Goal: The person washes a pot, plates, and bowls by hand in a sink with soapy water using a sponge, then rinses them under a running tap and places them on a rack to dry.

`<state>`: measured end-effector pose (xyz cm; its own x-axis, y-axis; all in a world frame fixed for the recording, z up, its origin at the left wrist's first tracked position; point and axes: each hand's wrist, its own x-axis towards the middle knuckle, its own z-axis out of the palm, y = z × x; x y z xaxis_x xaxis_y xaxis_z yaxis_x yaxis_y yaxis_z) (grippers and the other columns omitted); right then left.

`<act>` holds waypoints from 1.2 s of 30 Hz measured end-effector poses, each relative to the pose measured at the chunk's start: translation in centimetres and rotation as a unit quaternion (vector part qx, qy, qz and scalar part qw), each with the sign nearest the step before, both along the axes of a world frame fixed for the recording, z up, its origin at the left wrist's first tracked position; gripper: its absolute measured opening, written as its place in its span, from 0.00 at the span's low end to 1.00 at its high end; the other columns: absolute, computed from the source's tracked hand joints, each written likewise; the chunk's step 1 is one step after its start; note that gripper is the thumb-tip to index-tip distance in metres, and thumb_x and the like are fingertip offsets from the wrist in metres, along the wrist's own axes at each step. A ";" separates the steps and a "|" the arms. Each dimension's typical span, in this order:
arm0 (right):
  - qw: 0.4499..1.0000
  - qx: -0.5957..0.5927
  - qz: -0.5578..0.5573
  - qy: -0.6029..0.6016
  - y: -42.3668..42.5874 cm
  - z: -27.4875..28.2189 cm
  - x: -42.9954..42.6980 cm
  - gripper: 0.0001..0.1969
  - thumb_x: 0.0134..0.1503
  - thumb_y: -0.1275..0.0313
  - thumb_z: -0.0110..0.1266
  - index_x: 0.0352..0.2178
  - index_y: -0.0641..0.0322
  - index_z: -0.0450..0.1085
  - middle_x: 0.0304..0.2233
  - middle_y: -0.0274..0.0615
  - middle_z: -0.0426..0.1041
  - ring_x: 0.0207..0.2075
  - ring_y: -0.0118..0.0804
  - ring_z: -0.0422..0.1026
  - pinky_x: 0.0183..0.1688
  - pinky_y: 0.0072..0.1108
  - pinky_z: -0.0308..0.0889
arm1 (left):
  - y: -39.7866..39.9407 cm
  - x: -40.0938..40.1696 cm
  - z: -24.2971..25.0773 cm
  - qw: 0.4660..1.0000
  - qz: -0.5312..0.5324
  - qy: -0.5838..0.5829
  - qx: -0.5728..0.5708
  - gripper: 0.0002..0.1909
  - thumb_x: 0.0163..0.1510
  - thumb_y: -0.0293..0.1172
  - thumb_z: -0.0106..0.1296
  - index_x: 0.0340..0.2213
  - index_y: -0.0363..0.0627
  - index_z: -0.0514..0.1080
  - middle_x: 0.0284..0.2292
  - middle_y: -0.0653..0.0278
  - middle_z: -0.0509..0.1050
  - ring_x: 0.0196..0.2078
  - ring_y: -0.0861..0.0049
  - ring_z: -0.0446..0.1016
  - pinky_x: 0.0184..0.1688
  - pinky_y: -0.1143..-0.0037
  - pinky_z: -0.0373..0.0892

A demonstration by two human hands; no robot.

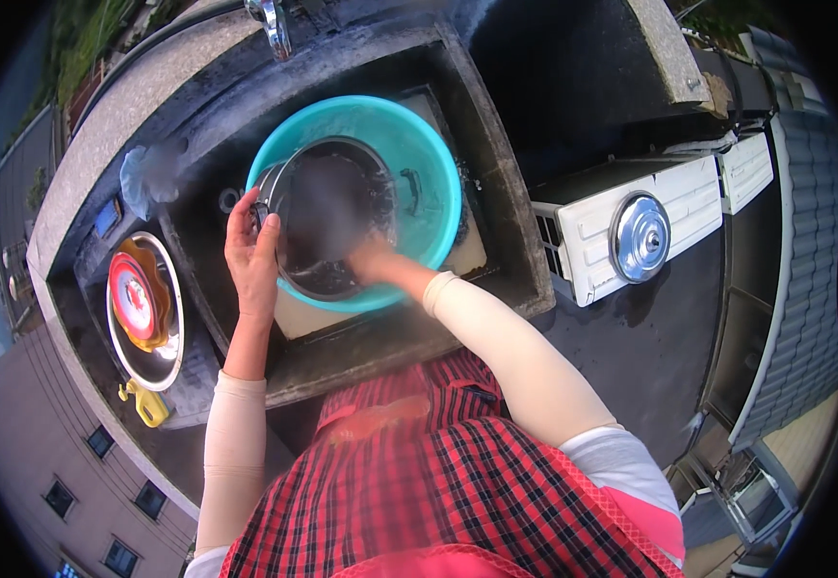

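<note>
A metal pot (334,195) with side handles is tilted inside a turquoise plastic basin (430,166), which stands in a stone or concrete sink (495,155). My left hand (251,253) grips the pot at its left handle, thumb towards me. My right hand (373,259) reaches into the lower right of the pot; its fingers are blurred, and whether they hold anything cannot be made out. The pot's far handle shows near the basin's right wall. A chrome tap (274,29) is above the sink.
Left of the sink, a white-rimmed bowl (178,347) holds a red dish (132,296) and a brown scalloped one, beside a yellow bottle (147,404). A light blue plastic bag (141,184) lies further back. At right, a metal lid (639,237) leans against a white outdoor unit (693,195).
</note>
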<state>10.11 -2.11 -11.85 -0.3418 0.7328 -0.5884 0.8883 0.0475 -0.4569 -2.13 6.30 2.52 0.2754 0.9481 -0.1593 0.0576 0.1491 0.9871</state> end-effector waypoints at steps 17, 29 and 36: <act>0.599 -0.106 -0.479 0.634 12.2 3.2 -6.9 0.21 0.55 0.70 0.40 0.51 0.60 0.56 0.45 0.46 0.64 0.46 0.39 0.61 0.49 0.26 0.58 | 1.5 -5.3 -2.5 0.977 0.000 0.171 -0.124 0.23 0.55 0.31 0.45 0.51 0.35 0.58 0.20 0.70 0.67 0.18 0.88 0.62 0.21 0.87 0.58; 0.955 0.237 -0.114 0.134 -4.5 4.2 1.2 0.19 0.47 0.51 0.50 0.29 0.55 0.71 0.26 0.37 0.73 0.31 0.42 0.71 0.34 0.36 0.56 | 2.8 -1.4 0.0 0.969 0.095 0.020 -0.227 0.07 0.55 0.25 0.41 0.36 0.35 0.65 0.21 0.66 0.67 0.19 0.83 0.65 0.18 0.83 0.59; 0.837 0.133 -0.349 0.401 -5.2 8.0 -2.3 0.09 0.47 0.68 0.52 0.25 0.65 0.71 0.25 0.45 0.73 0.27 0.47 0.71 0.31 0.30 0.65 | 1.5 5.0 9.0 0.984 -0.026 0.039 -0.171 0.28 0.55 0.24 0.39 0.56 0.31 0.46 0.33 0.55 0.70 0.30 0.77 0.71 0.32 0.79 0.69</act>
<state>7.80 -7.30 -3.84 0.0175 0.9869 -0.1602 0.1554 -0.1609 -0.9747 2.84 7.82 11.56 0.2962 0.8205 -0.4890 0.1472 0.4666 0.8721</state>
